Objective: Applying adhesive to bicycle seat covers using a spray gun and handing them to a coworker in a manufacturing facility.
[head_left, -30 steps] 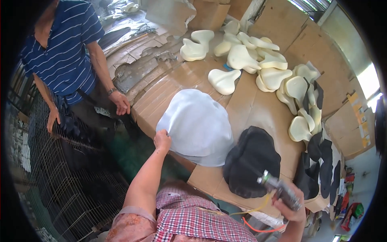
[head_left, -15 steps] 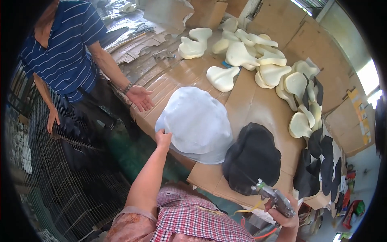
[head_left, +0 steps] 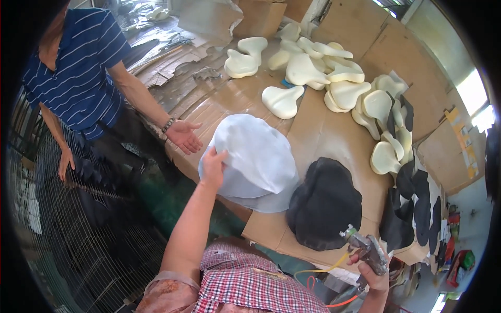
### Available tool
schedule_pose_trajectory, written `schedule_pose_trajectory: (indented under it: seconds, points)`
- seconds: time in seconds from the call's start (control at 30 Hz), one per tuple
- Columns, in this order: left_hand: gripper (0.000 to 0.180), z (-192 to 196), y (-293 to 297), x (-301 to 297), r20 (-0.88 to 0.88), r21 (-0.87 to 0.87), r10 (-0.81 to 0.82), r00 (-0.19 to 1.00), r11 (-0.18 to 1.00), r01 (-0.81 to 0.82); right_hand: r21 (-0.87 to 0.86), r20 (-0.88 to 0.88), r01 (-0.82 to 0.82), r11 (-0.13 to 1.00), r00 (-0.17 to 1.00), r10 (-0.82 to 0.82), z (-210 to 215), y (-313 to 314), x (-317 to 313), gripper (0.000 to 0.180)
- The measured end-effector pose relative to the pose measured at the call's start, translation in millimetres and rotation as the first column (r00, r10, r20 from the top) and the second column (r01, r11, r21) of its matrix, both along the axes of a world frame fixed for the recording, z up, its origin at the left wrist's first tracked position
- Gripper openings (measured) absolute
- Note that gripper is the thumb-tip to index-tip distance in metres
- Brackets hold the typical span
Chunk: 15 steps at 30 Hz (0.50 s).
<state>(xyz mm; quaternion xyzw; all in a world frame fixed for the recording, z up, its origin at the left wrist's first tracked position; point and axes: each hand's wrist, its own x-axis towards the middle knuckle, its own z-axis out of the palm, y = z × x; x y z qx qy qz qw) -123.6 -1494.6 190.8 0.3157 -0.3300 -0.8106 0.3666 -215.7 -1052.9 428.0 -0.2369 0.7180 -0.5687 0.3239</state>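
Left grip [head_left: 213,166]: is pinching the white sheet [head_left: 258,154] by its left side.
Right grip [head_left: 369,267]: is holding a spray gun [head_left: 373,253].

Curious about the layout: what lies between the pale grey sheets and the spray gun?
In the head view, black pieces lie between the sheets and the gun.

The counter [head_left: 326,133] leaves a free lane between the white sheets [head_left: 261,156] and cream saddle-shaped pieces [head_left: 348,95]; a co-worker's open hand [head_left: 185,136] obstructs the left, black sheets [head_left: 326,203] the near right.
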Motion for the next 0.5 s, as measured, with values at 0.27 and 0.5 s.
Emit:
schedule_pose_trajectory:
  seconds: [0.27,0.5]
  points:
    - [0.031,145,-85,96,-0.411,-0.061,0.282,0.867,0.940,-0.335,0.046,0.055,-0.043,0.998,0.998,0.041,18,-8,13,0.058]
    - [0.034,143,-121,165,-0.318,-0.120,0.493,0.810,0.826,-0.550,0.068,0.035,0.036,0.997,0.999,-0.039,26,-21,36,0.052]
